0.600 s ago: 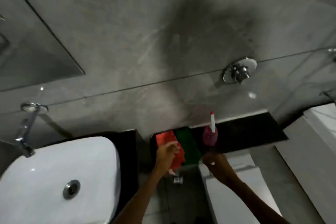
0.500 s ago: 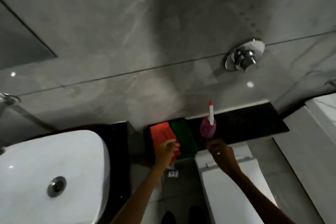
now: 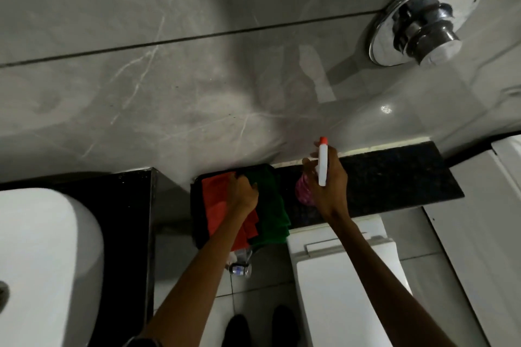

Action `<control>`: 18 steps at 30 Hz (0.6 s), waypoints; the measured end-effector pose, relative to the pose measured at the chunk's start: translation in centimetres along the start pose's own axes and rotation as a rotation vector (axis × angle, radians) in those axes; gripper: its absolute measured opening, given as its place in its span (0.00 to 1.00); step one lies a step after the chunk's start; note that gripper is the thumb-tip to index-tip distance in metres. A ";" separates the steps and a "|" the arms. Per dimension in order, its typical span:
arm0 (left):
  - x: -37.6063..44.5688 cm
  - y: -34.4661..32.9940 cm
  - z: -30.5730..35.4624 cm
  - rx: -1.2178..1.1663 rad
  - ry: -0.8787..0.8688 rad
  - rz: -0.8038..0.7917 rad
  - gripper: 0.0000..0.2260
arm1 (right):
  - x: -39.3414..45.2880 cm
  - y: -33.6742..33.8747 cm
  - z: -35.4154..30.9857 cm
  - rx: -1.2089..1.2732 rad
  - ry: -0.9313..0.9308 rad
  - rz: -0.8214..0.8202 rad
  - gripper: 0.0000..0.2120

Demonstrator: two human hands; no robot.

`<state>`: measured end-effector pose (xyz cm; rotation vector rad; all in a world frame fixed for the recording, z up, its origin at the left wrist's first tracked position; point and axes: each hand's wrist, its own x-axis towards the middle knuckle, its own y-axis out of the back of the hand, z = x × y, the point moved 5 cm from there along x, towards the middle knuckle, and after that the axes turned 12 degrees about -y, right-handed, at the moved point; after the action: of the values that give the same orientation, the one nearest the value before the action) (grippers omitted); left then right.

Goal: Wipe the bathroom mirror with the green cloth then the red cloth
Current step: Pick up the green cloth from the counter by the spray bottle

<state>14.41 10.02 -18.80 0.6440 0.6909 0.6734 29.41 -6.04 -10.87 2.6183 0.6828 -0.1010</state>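
Hands apart: right hand (image 3: 328,177) clamped on pink-filled spray bottle (image 3: 306,191), left hand (image 3: 242,191) on cloths, grip unclear.

Both forearms are bare, no sleeves showing; dark shoes (image 3: 259,328) cover the feet at the frame's bottom.

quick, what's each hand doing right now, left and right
Left hand: curled down on the red cloth beside the green cloth; a firm grip cannot be told.
Right hand: closed around the spray bottle.
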 end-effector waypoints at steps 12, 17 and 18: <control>-3.8 0.5 1.9 -0.442 -0.181 -0.006 0.06 | -2.9 0.8 -3.2 0.006 0.226 -0.056 0.06; -8.6 3.6 2.7 -1.067 0.062 0.001 0.15 | -9.6 1.8 -5.7 0.021 0.196 -0.333 0.06; -9.1 4.1 3.2 -1.180 0.095 0.031 0.13 | -10.6 1.9 -5.7 0.014 0.171 -0.369 0.06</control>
<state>10.12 4.93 -10.68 -0.4685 0.2679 0.9952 20.89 -9.90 -3.13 2.5028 1.2239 0.0096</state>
